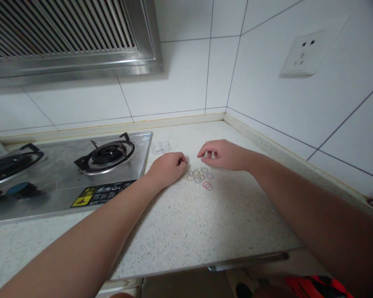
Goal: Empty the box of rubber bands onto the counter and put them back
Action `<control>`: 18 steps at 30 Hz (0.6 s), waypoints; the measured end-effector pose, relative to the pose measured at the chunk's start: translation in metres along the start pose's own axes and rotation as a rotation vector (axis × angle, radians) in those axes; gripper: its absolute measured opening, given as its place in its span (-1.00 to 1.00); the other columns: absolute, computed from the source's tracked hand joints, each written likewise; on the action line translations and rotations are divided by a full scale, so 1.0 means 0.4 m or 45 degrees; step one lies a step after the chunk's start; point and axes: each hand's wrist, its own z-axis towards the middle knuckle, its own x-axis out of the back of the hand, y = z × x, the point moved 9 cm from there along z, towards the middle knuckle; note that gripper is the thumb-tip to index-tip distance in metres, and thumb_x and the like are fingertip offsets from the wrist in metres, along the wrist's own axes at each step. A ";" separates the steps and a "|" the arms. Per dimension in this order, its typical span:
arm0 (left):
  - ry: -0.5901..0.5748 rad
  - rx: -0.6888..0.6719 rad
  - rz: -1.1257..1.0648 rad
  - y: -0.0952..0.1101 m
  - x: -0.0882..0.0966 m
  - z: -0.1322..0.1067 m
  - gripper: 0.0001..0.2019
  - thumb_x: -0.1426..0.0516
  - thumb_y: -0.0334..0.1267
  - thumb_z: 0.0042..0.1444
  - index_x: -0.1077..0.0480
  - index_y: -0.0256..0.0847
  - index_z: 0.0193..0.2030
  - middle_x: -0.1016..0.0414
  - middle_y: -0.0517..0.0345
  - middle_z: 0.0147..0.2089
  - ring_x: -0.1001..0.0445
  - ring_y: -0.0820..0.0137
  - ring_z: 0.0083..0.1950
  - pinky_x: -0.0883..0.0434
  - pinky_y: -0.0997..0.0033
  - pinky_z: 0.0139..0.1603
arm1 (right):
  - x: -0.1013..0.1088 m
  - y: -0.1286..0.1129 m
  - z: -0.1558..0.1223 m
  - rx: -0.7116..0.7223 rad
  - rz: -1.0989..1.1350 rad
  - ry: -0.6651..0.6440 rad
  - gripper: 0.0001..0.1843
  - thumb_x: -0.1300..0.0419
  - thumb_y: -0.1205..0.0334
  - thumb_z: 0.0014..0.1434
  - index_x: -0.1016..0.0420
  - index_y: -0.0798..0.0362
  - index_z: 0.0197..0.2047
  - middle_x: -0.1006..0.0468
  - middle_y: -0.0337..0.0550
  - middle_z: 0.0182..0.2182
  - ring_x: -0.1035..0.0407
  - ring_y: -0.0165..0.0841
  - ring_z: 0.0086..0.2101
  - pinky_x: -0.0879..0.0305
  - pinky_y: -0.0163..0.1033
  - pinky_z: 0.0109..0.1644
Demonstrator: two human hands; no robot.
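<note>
Several small coloured rubber bands lie in a loose heap on the speckled countertop. My left hand rests on the counter just left of the heap, its fingers curled into a loose fist, thumb tip near the bands. My right hand hovers just behind and to the right of the heap, fingers bent down with thumb and forefinger pinched close together. Whether either hand holds a band is too small to make out. A small clear plastic box sits behind my left hand.
A steel gas hob with two burners fills the left of the counter, under a range hood. White tiled walls meet in the corner behind. A wall socket is on the right wall. The counter's front edge runs below my forearms.
</note>
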 end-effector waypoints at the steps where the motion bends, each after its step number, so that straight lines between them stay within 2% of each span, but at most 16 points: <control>1: -0.006 -0.004 0.005 0.001 0.000 -0.001 -0.73 -0.03 -0.26 0.24 -0.58 -0.16 -0.16 -0.65 0.04 -0.20 -0.56 0.25 -0.19 -0.35 0.28 -0.18 | 0.002 0.003 0.000 0.004 -0.066 -0.008 -0.75 -0.22 0.22 0.25 -0.64 0.11 -0.07 -0.64 -0.04 -0.20 -0.47 -0.28 -0.27 -0.33 -0.20 -0.18; 6: -0.055 -0.067 0.100 0.010 -0.001 -0.006 -0.73 -0.03 -0.24 0.27 -0.58 -0.15 -0.13 -0.65 0.02 -0.13 -0.58 0.21 -0.11 -0.38 0.27 -0.13 | -0.009 0.057 -0.010 -0.093 -0.306 -0.147 -0.62 -0.17 0.23 0.28 -0.58 0.17 0.11 -0.59 0.11 0.01 -0.49 -0.14 -0.11 -0.36 -0.10 0.01; 9: -0.098 -0.123 0.208 0.020 -0.002 -0.011 -0.75 -0.05 -0.25 0.25 -0.57 -0.12 -0.15 -0.65 0.04 -0.10 -0.58 0.18 -0.07 -0.38 0.28 -0.15 | -0.017 0.096 -0.016 -0.125 -0.393 -0.198 -0.62 -0.14 0.31 0.26 -0.61 0.18 0.09 -0.57 0.13 0.04 -0.48 -0.10 -0.01 -0.34 -0.10 0.10; 13: -0.140 -0.191 0.283 0.028 -0.004 -0.016 -0.77 -0.06 -0.28 0.23 -0.55 -0.12 -0.13 -0.63 0.05 -0.10 -0.56 0.22 -0.10 -0.37 0.31 -0.19 | -0.012 0.141 -0.016 -0.183 -0.458 -0.178 -0.59 -0.12 0.41 0.21 -0.62 0.21 0.08 -0.58 0.15 0.03 -0.48 -0.07 0.00 -0.34 -0.07 0.12; 18: -0.170 -0.293 0.333 0.033 -0.004 -0.023 -0.76 -0.07 -0.25 0.23 -0.54 -0.12 -0.07 -0.61 0.06 -0.12 -0.54 0.26 -0.17 -0.36 0.32 -0.21 | -0.022 0.137 -0.017 -0.216 -0.425 -0.243 -0.60 -0.13 0.43 0.21 -0.64 0.20 0.07 -0.60 0.13 0.02 -0.48 -0.08 0.00 -0.35 -0.07 0.12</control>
